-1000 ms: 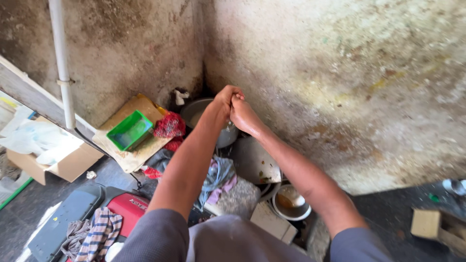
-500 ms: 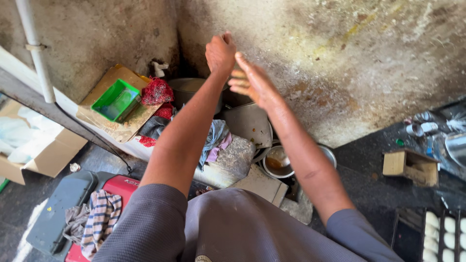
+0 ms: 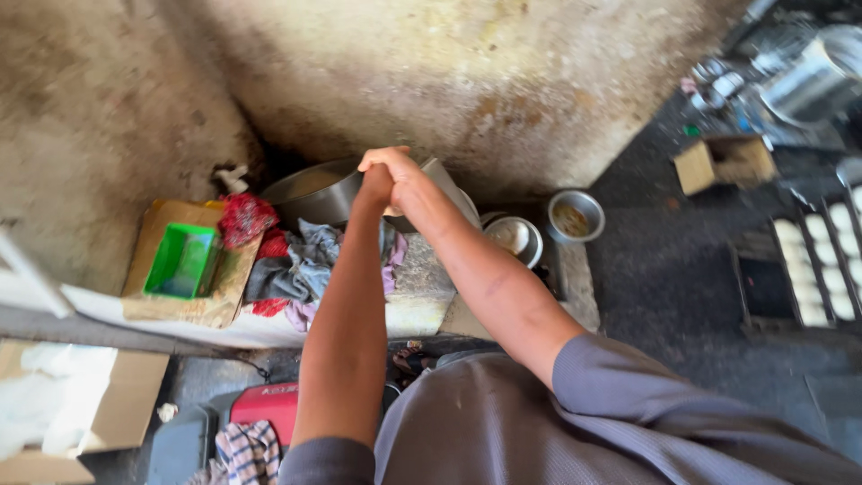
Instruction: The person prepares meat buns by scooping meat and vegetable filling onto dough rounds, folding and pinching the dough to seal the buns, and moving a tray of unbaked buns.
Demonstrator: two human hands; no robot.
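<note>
1. Pressing together over a big metal pan (image 3: 314, 190): left hand (image 3: 375, 184) and right hand (image 3: 402, 172), palm against palm, fingers mostly straight and wrapped over each other.
2. Holding anything between the palms: cannot tell, the inner sides being hidden.
3. Sitting in the corner against the stained wall (image 3: 503, 81), right below the joined hands: the pan, tilted a little.
4. Lying heaped just left of the forearms: crumpled grey and red rags (image 3: 296, 265).
5. Resting on a piece of cardboard (image 3: 184, 305), further left: a green plastic tray (image 3: 182, 261).
6. Standing to the right of the arms, close together: two small steel bowls (image 3: 516, 238), (image 3: 576, 216).
</note>
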